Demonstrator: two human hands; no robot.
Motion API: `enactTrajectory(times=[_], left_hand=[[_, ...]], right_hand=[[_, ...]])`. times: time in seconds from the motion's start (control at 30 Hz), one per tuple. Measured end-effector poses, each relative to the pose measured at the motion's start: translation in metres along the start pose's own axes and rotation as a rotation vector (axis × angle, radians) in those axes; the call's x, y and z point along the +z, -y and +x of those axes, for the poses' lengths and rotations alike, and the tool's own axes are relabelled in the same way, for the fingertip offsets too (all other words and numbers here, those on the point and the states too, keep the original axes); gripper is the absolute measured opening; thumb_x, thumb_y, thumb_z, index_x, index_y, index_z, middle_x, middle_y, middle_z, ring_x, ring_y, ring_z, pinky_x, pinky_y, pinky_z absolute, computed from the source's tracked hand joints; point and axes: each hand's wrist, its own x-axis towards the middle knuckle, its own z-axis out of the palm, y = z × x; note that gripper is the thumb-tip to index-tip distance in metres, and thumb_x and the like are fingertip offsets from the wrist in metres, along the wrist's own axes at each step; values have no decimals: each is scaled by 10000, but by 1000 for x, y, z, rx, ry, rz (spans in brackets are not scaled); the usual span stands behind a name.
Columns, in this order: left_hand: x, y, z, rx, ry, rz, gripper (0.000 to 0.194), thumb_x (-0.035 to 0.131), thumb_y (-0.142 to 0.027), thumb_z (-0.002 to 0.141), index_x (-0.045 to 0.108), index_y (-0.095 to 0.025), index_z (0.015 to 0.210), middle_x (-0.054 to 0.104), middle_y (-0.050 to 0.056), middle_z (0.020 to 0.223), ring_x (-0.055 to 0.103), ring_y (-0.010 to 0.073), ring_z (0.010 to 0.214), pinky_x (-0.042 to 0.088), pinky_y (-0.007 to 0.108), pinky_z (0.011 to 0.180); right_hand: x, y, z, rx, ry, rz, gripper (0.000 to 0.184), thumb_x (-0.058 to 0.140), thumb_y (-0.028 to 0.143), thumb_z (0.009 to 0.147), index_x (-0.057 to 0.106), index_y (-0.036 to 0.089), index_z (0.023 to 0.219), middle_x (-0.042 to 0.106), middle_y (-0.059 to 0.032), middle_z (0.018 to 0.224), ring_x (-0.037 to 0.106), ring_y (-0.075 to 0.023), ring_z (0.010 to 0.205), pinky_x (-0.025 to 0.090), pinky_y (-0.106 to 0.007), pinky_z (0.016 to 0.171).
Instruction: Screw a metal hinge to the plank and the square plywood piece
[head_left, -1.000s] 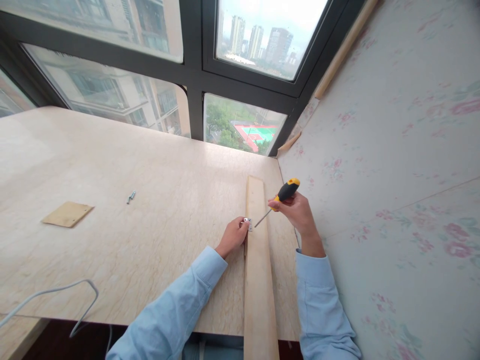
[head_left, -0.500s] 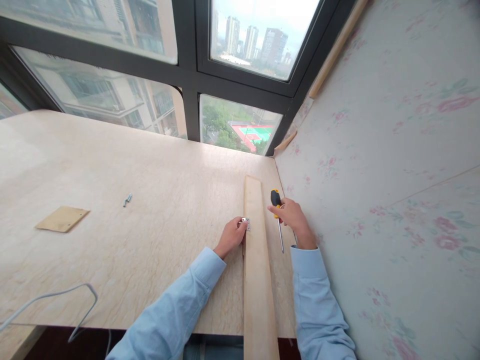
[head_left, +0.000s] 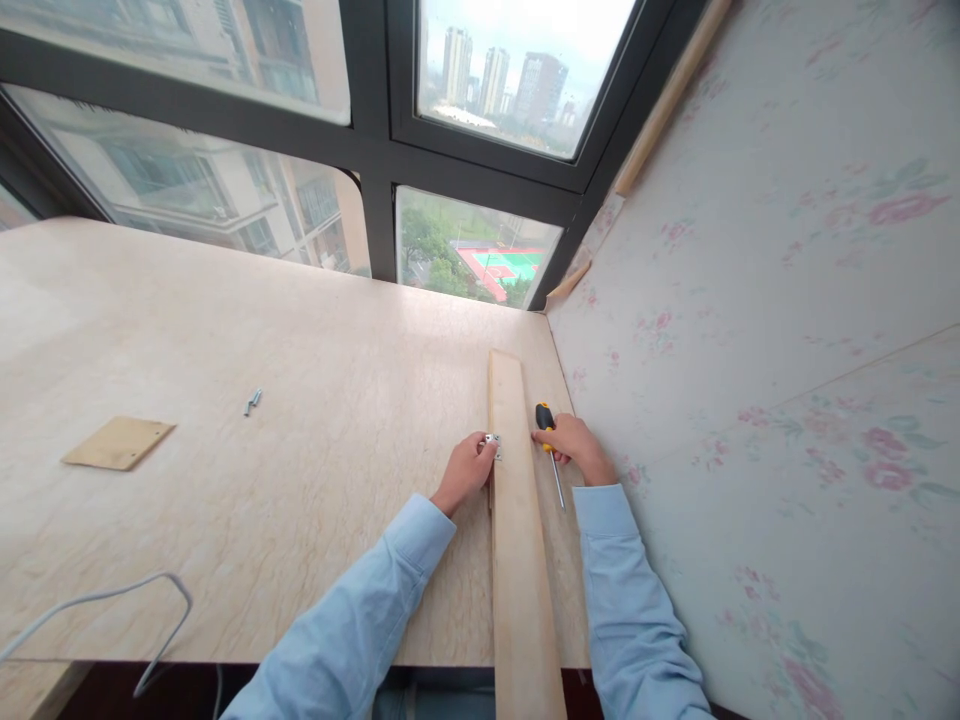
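Observation:
A long wooden board point(head_left: 517, 540) lies lengthwise on the marble-patterned surface, its near end reaching past the front edge. My left hand point(head_left: 466, 470) is closed at the board's left side, pinching a small metal bracket point(head_left: 497, 450) against the wood. In my right hand point(head_left: 577, 447), just right of the board, is a screwdriver point(head_left: 545, 417) with a black and yellow handle. Its metal shaft points down toward me, away from the bracket. Part of the bracket is hidden by my left fingers.
A few screws point(head_left: 253, 402) lie to the left on the marble-patterned surface point(head_left: 337, 400). Farther left is a flat tan piece point(head_left: 120, 443) with small holes. A white cable point(head_left: 169, 578) loops over the front left edge. A floral-papered wall point(head_left: 750, 400) rises close on the right.
My right hand, with the screwdriver, has come lower and slightly left, nearer the board. My left hand stays at the bracket. The view has shifted slightly.

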Motion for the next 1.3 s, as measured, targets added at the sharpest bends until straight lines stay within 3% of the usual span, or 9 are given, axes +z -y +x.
enactTrajectory(times=[0.27,0.63,0.83,0.97,1.07,1.2,1.3], left_hand=[[-1,-3,0,1,-12,57,294,463,-386,877,628,-143,904,648,55,766,593,163,693,466,258,638],[-1,-6,-2,9,-1,56,287,441,-357,879,631,-146,921,662,58,793,596,161,699,442,242,607],[-2,-12,-5,13,-28,115,267,437,-333,874,629,-147,877,652,49,758,572,156,668,414,246,604],[-1,-12,-6,45,-60,182,240,446,-299,859,629,-145,832,662,56,790,574,163,718,403,256,651],[1,-10,-6,39,-67,230,237,441,-287,855,628,-145,819,673,69,813,575,172,732,391,267,654],[2,-8,-7,48,-70,233,283,440,-344,871,634,-140,838,684,96,852,588,197,757,407,286,671],[0,-11,-9,129,-33,174,282,426,-322,889,647,-152,926,688,99,960,605,215,857,432,299,747]], right_hand=[[3,4,5,7,39,-42,251,620,309,750,626,73,836,558,-31,394,562,-172,367,412,-223,377],[2,0,2,0,61,-162,346,573,424,792,646,87,814,636,-89,535,592,-190,418,404,-258,429],[3,-4,-23,-19,-167,-287,402,561,535,790,645,155,889,704,-137,873,665,-246,767,381,-270,553],[9,-4,-46,-36,-376,-182,343,527,489,817,629,181,930,701,-108,844,644,-244,786,367,-275,572],[12,8,-60,-172,-509,-42,304,498,477,836,622,202,864,647,-38,665,601,-205,642,369,-276,567],[16,49,-74,-546,-374,66,327,525,504,814,638,196,818,540,20,518,523,-161,499,388,-268,546],[24,95,-83,-751,-281,108,313,530,478,833,647,189,808,568,8,557,526,-149,506,402,-258,544]])
